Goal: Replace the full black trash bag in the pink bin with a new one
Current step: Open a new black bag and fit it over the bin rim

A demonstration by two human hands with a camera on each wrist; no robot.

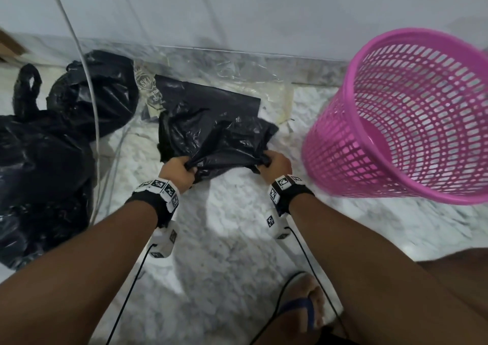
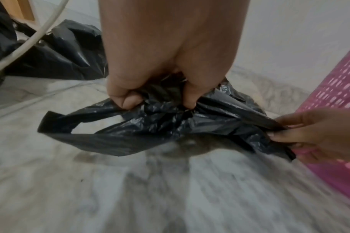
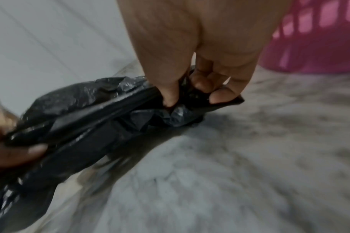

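Note:
A crumpled new black bag (image 1: 214, 133) hangs just above the marble floor between both hands. My left hand (image 1: 178, 171) grips its near left edge, and in the left wrist view the left hand (image 2: 150, 94) has fingers and thumb curled into the plastic (image 2: 170, 126), a handle loop drooping left. My right hand (image 1: 274, 166) pinches the right edge; the right wrist view shows the right hand (image 3: 192, 93) bunching the bag (image 3: 90, 123). The pink mesh bin (image 1: 412, 117) stands unlined at the right, tilted in the picture. The full black bag (image 1: 39, 159) lies at the left.
Another black bag (image 1: 97, 91) sits behind the full one by the wall. A flat black sheet (image 1: 211, 96) and clear plastic wrapping (image 1: 250, 80) lie on the floor beyond the hands. A white cable (image 1: 89, 80) hangs at the left. My sandalled foot (image 1: 303, 310) is at the bottom.

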